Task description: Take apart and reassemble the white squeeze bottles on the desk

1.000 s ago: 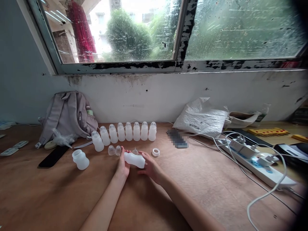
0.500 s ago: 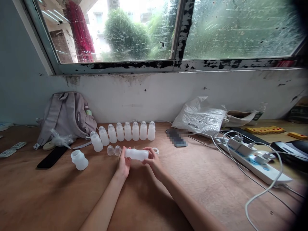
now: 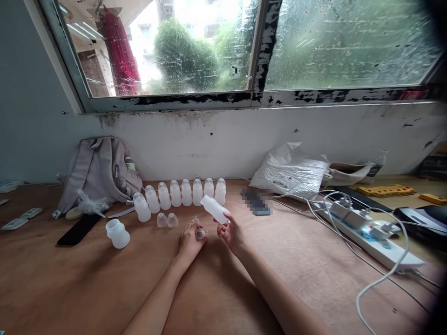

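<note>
My right hand (image 3: 231, 231) grips a frosted white baby bottle (image 3: 213, 209) by its lower end, tilted up to the left above the table. My left hand (image 3: 191, 241) is lower, its fingers closed around a small clear teat (image 3: 200, 234). Another clear tip (image 3: 195, 219) shows just beyond those fingers. Two clear dome caps (image 3: 167, 220) stand left of my left hand. Behind them is a row of several capped baby bottles (image 3: 175, 193). An uncapped bottle (image 3: 118, 234) stands apart at the left.
A grey backpack (image 3: 101, 172) leans on the wall, with a black phone-like slab (image 3: 77, 230) before it. On the right are a silvery plastic bag (image 3: 289, 170), a blurred-out device (image 3: 257, 203), a power strip (image 3: 370, 239) and loose white cables (image 3: 363, 288).
My left hand has let go of the bottle and moved down and right to the clear teat. The right hand now holds the bottle alone, tilted up.
</note>
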The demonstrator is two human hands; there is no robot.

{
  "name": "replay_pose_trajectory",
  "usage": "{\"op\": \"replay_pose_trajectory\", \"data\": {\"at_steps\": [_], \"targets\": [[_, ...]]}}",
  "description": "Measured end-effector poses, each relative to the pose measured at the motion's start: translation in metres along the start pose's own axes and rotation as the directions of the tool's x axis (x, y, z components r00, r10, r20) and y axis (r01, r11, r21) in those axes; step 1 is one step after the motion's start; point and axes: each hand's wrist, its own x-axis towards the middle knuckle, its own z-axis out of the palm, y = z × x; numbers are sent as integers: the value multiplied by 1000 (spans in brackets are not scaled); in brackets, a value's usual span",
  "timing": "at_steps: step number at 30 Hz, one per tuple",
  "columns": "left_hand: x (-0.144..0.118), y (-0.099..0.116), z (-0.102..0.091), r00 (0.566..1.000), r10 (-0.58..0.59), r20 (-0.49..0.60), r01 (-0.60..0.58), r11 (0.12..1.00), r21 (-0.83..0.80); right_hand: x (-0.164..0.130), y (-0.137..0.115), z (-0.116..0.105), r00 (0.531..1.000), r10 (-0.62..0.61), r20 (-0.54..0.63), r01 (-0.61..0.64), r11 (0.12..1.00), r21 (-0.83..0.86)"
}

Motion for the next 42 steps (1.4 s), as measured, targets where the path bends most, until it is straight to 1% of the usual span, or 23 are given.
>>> {"op": "replay_pose_trajectory", "data": {"at_steps": [1,2,4,6,8,9,11,14,18,21,23,25,27,29,31,34,36,38,42], "targets": [[-1,1,2,1000,26,-14,-26,999,27,1,1,-1,1000,10,12,-9,1000,-18],[-2,4,3,997,51,-50,-50,998,35,1,2,-3,1000,2,28,-1,999,-37],[-1,11,0,983,76,-167,-77,997,-3,2,5,-4,997,-27,67,32,997,-72],[3,20,-9,958,55,-282,-72,996,-52,0,8,-4,994,-28,108,40,993,-115],[9,27,-22,942,47,-332,-67,997,-49,-3,10,-2,989,-1,150,27,984,-175],[12,29,-30,943,64,-327,-76,997,-24,-4,11,-1,985,14,171,23,977,-210],[17,31,-43,955,111,-275,-105,994,37,-8,12,3,978,35,204,24,960,-280],[21,30,-59,970,135,-203,-118,989,94,-13,11,8,967,63,249,34,928,-370],[17,27,-73,976,167,-141,-139,972,190,-19,12,11,949,86,304,71,879,-471],[14,27,-90,975,210,-74,-183,946,269,-22,13,14,938,82,336,123,829,-546],[15,26,-108,965,262,-14,-244,915,321,-24,15,16,932,85,353,150,796,-587],[17,24,-129,945,323,53,-318,867,383,-24,17,17,934,76,349,166,772,-614],[21,19,-152,918,372,134,-390,797,462,-23,20,17,946,33,323,187,757,-626],[26,11,-173,905,385,180,-418,727,545,-20,23,15,957,-37,289,218,749,-625],[30,0,-190,911,370,183,-398,668,629,-17,24,11,959,-115,258,256,742,-619],[34,-18,-205,944,307,123,-290,590,754,-12,27,5,955,-192,227,295,711,-638],[36,-29,-209,961,265,74,-211,538,816,-9,29,1,954,-202,221,299,688,-661],[36,-38,-209,970,240,39,-155,487,860,-7,32,-2,955,-199,218,295,671,-680],[34,-49,-206,976,220,7,-101,421,902,-5,36,-4,953,-204,224,303,639,-707]]}}
